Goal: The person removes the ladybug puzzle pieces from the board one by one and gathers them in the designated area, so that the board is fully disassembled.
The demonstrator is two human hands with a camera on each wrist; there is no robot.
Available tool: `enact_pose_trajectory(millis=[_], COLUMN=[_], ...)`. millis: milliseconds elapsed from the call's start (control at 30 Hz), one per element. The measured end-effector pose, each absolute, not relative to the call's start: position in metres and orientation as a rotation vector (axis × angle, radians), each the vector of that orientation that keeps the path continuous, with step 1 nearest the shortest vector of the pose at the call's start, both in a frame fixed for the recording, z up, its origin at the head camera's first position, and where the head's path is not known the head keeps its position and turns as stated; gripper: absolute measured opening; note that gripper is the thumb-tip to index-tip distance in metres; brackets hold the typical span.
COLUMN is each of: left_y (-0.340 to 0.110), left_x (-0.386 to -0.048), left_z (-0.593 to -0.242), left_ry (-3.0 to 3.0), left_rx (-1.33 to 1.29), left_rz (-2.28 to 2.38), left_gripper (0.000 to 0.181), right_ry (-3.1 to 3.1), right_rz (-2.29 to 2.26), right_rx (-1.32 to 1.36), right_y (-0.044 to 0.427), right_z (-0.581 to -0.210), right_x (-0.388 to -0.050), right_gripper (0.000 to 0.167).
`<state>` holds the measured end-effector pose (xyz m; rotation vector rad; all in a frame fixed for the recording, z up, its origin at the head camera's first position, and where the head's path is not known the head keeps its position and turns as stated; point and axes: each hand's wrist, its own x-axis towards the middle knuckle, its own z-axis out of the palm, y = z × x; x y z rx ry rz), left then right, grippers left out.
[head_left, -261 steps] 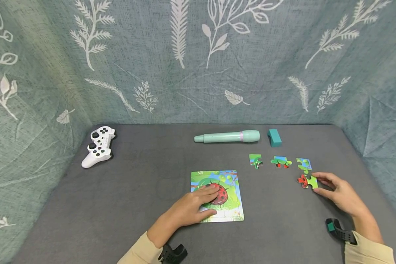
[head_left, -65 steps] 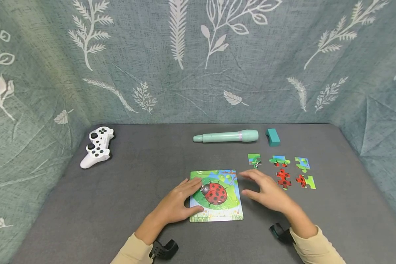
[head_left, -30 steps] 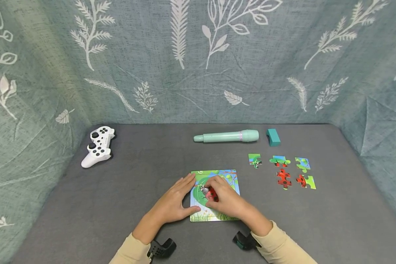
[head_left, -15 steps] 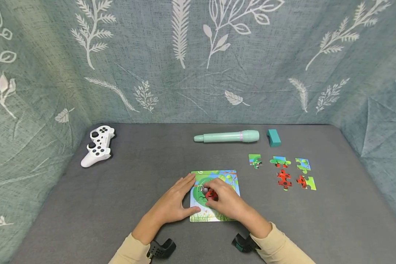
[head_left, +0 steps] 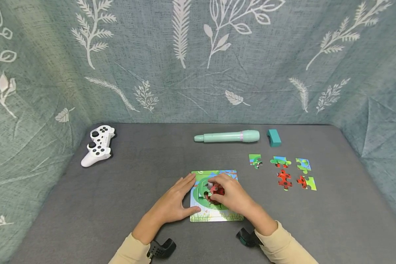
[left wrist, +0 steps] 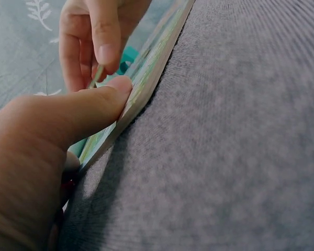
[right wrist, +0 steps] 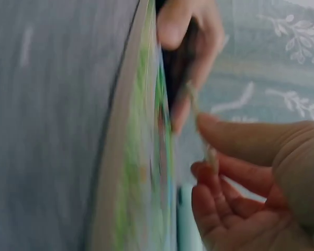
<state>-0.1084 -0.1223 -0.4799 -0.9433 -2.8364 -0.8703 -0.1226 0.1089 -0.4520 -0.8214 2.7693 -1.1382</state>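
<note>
On the grey table, a square ladybug jigsaw board (head_left: 214, 218) lies flat in front of the person. The left hand (head_left: 173, 203) rests on its left edge, fingers spread and fairly straight; in the left wrist view the thumb (left wrist: 102, 104) lies on the board's face. Above the board, the right hand (head_left: 232, 194) pinches a puzzle piece (head_left: 213, 187) with grey and red print between thumb and fingers. The right wrist view shows that thin piece (right wrist: 203, 138) edge-on, apart from the board. A green patch shows in the picture beneath it.
Several loose puzzle pieces lie right of the board, among them a red spotted one (head_left: 284, 179) and a red-and-green one (head_left: 307, 182). Behind are a mint tube-shaped object (head_left: 227, 136) and a teal block (head_left: 274, 138). A white game controller (head_left: 99, 146) sits far left.
A red spotted piece has joined the loose ones on the right. The right hand came back to the board, took hold of a piece and lifted it out. The left hand shifted to the left edge.
</note>
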Motion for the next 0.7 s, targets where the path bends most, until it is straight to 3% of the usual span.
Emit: enact_pose_trajectory(millis=[700], left_y=[-0.122], left_x=[-0.108], left_z=[-0.478], left_ry=[-2.872], left_rx=[-0.918], left_rz=[-0.915], left_gripper=[0.090], right_ry=[2.867], right_rz=[-1.117], right_rx=[-0.514], right_y=[0.232], right_z=[-0.450], right_x=[-0.138], right_gripper=[0.043])
